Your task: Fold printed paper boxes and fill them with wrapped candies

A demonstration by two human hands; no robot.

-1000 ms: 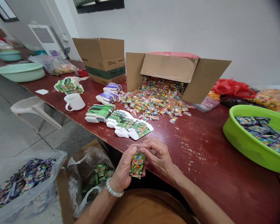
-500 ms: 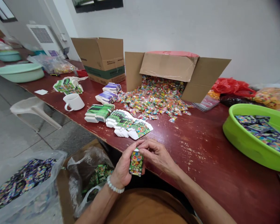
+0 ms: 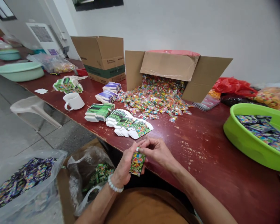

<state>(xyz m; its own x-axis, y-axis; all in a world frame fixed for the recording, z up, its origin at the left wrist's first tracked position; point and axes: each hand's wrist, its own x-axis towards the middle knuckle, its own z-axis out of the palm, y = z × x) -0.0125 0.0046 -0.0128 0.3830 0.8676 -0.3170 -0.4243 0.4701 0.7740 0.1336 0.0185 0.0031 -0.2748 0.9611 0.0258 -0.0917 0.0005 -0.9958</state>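
One long red table (image 3: 200, 146) takes up most of the view, its paint chipped near the front edge. A large cardboard box (image 3: 170, 67) is laid on its side at the back, and a heap of wrapped candies (image 3: 154, 99) is spilled from its mouth onto the tabletop. A second cardboard box (image 3: 102, 56), upright with its flaps open, is set just to the left of it. At the right edge a green basin (image 3: 242, 140) is seen, filled with dark printed packets. Below the table edge on the left, a clear plastic bag (image 3: 18, 180) of dark packets and a lined carton (image 3: 84, 174) holding green packets are placed on the floor. A fanned stack of flat green cartons (image 3: 130, 124) is spread near the front edge, with a white mug (image 3: 73, 101) further left.

Over the table edge, close to the body, a small green box (image 3: 137, 163) is held upright. It is gripped from the side and behind by the left hand (image 3: 124, 166), whose fingers are curled around it and whose wrist carries a white bead bracelet (image 3: 114, 186). The top of the box is pinched by the right hand (image 3: 156, 152), thumb and forefinger pressed together on the white flap at its upper end, the other fingers bent.
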